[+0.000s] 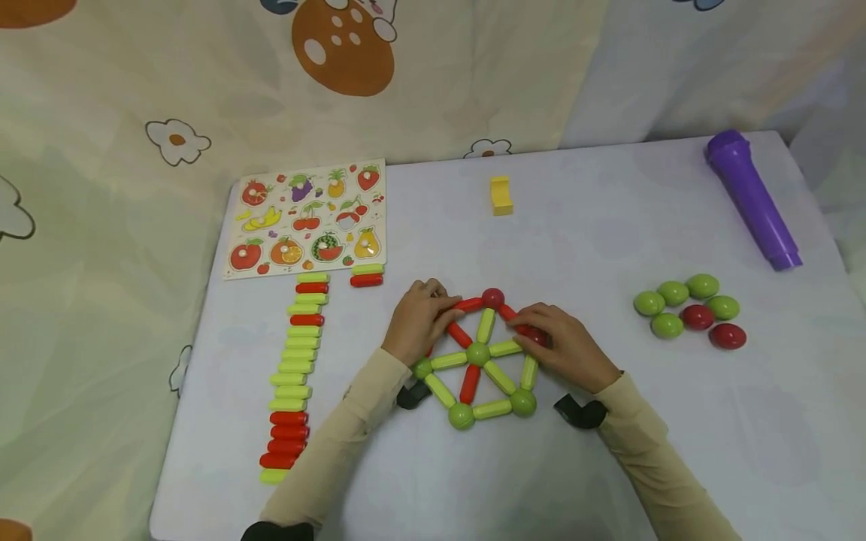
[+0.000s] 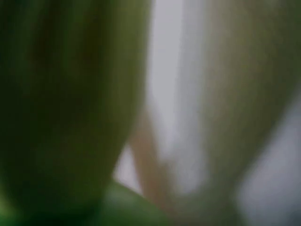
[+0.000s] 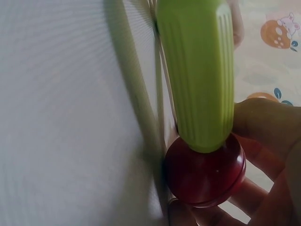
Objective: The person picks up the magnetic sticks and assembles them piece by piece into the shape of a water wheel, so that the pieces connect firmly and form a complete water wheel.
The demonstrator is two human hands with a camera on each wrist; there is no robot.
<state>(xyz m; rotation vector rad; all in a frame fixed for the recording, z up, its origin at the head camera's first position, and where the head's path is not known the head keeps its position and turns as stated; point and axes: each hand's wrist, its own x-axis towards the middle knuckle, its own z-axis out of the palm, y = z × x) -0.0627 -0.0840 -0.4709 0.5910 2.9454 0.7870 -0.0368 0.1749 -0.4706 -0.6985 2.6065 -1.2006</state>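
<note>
A wheel-shaped frame of ribbed sticks and balls, in red and light green, lies on the table around a green centre ball [image 1: 478, 354]. My left hand [image 1: 416, 323] holds its upper-left corner, where red sticks [image 1: 460, 335] meet; the fingers hide that joint. On the frame's right side, my right hand [image 1: 568, 346] grips a red ball [image 3: 204, 174], with a green stick [image 3: 196, 75] joined to it. Another red ball [image 1: 493, 298] tops the frame between both hands. The left wrist view is blurred, with a green ball [image 2: 127, 207] low down.
Loose red and green sticks [image 1: 295, 353] form a column at left, below a fruit puzzle board [image 1: 379, 218]. Several loose balls [image 1: 697, 317] lie at right. A purple toy microphone [image 1: 754, 199] is at far right, a yellow block [image 1: 501, 196] at the back.
</note>
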